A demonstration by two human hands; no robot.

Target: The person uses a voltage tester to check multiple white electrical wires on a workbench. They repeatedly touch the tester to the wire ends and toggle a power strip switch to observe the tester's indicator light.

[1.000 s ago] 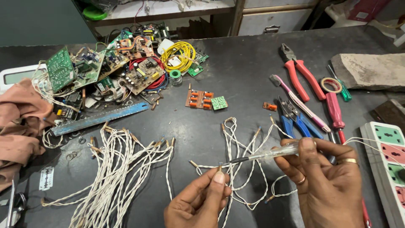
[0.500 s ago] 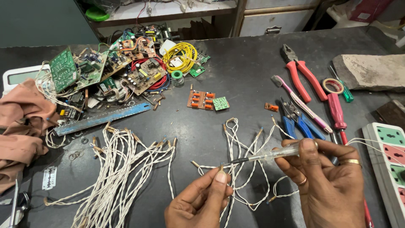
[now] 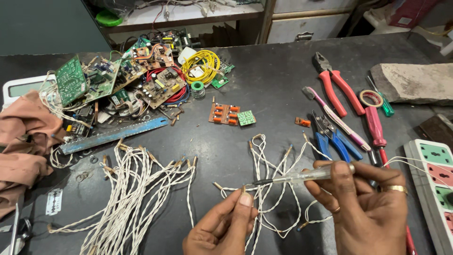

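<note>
A dark, scuffed table [image 3: 273, 89] fills the view, with a shelf [image 3: 188, 16] and drawers behind its far edge. Take the blue ruler [image 3: 113, 135] as the landmark. Behind it lies a heap of circuit boards [image 3: 118, 80], with a yellow wire coil [image 3: 200, 66] at the heap's right end. To the ruler's left sits a brown cloth [image 3: 21, 146]. In front of the ruler spreads a big bundle of white wires [image 3: 137, 189]. Well to its right lie red pliers [image 3: 335, 82], blue pliers [image 3: 332, 139], a tape roll [image 3: 371, 98] and a grey stone slab [image 3: 415, 82]; a power strip [image 3: 436, 189] sits at the table's right edge.

The left hand [image 3: 222, 229], near and right of the ruler, has thumb and forefinger pinched together on the bare end of a white lead [image 3: 264, 189], one of a smaller loose bunch. The right hand [image 3: 365, 208] is closed around a clear-handled tester [image 3: 302, 176], gripped like a pen, its dark tip pointing left and touching or nearly touching the pinched wire end.
</note>
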